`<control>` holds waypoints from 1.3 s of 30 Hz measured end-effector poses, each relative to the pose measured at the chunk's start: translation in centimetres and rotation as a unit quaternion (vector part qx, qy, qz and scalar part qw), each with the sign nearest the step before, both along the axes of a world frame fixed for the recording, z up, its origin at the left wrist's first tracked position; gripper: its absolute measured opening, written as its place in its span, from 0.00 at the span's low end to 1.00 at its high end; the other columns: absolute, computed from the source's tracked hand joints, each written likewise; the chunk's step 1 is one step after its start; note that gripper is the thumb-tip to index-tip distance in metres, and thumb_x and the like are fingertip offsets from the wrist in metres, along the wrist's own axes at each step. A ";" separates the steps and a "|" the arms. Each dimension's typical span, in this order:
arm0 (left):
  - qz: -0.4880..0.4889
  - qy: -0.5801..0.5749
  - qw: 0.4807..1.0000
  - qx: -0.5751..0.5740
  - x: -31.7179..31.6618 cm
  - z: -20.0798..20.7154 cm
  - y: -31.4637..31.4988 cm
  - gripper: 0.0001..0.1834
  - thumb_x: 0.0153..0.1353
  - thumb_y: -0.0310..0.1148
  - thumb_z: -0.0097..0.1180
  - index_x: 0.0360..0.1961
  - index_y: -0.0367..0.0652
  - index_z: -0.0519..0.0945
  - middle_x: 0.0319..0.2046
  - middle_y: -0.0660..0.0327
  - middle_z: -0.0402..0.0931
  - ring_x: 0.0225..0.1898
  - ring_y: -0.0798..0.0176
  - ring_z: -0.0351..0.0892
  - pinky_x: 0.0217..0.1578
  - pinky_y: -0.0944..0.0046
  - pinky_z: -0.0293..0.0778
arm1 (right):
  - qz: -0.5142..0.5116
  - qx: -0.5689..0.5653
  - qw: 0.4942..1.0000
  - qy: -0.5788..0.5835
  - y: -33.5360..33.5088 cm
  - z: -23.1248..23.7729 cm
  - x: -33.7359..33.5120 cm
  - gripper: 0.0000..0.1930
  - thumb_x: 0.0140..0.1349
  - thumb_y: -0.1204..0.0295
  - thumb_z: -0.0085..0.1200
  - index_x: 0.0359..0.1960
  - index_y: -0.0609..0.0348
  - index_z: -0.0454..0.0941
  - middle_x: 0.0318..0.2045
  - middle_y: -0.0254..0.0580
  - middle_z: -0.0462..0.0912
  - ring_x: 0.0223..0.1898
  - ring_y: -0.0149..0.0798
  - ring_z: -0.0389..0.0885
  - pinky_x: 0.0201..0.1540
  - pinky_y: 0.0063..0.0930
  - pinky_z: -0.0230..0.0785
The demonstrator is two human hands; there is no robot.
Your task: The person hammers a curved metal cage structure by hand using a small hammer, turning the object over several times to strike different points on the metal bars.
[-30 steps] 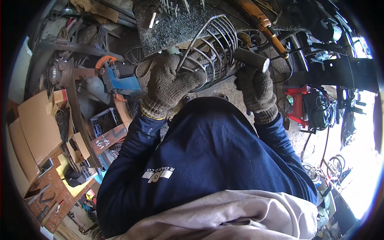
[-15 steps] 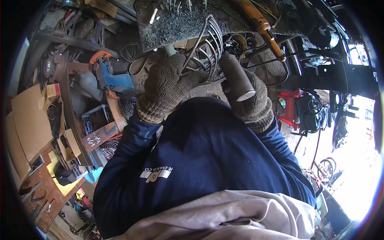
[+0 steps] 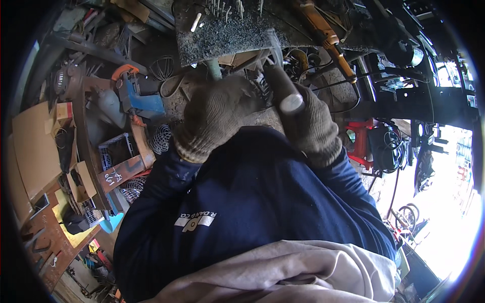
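My left hand point(image 3: 214, 113), in a brown knit glove, is closed at the near side of the bench, its fingers smeared by motion. It grips a frame of curved metal rods point(image 3: 274, 46), now seen nearly edge-on and blurred, its lower part hidden by the glove. In a matching glove, my right hand point(image 3: 312, 123) is wrapped round a grey metal cylinder point(image 3: 281, 85). The cylinder tilts with its round flat end toward me; its far end comes close to the rods, and I cannot tell whether they touch.
Dark grit and thin metal pieces lie on the workbench point(image 3: 212, 43) ahead. An orange power tool point(image 3: 323, 30) with a cord rests at its right. To the left stand a blue vise-like tool point(image 3: 142, 98) and cardboard point(image 3: 38, 151). A red stool point(image 3: 359, 144) is at right.
The frame of rods has turned from a broad side view to nearly edge-on. My left hand has moved slightly, and the cylinder has shifted left and up with my right hand.
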State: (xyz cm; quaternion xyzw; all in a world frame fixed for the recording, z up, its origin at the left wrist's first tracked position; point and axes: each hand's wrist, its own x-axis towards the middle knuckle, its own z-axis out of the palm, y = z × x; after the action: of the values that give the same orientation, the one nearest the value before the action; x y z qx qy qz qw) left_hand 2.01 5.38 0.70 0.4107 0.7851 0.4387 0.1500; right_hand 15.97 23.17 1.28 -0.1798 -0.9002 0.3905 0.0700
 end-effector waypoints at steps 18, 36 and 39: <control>-0.011 0.115 0.993 0.023 0.3 0.2 0.4 0.12 0.54 0.33 0.68 0.36 0.39 0.81 0.28 0.56 0.80 0.29 0.55 0.80 0.34 0.58 0.75 | 0.039 0.027 0.999 0.018 0.5 -1.4 -0.7 0.23 0.56 0.67 0.62 0.54 0.59 0.74 0.36 0.55 0.84 0.39 0.55 0.85 0.41 0.42 0.78; -0.039 0.051 0.998 0.027 -0.8 -0.2 0.1 0.14 0.50 0.35 0.72 0.33 0.38 0.83 0.25 0.58 0.81 0.27 0.59 0.79 0.31 0.60 0.74 | -0.005 -0.202 0.971 0.130 1.7 -1.5 -0.1 0.25 0.67 0.70 0.51 0.64 0.61 0.65 0.46 0.42 0.81 0.37 0.34 0.80 0.38 0.28 0.74; -0.049 -0.068 0.994 0.068 -1.6 -0.4 0.0 0.16 0.49 0.35 0.73 0.35 0.38 0.83 0.27 0.60 0.82 0.28 0.61 0.80 0.33 0.61 0.75 | -0.122 -0.518 0.835 0.143 1.2 -1.4 -0.3 0.25 0.69 0.72 0.49 0.67 0.61 0.63 0.47 0.35 0.80 0.32 0.24 0.75 0.34 0.20 0.70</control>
State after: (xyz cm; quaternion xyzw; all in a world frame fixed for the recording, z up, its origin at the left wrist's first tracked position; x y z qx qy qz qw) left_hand 0.40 5.42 0.33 0.4269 0.7204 0.5101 0.1964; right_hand 15.70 24.37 -0.14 -0.2397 -0.5172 0.8093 0.1419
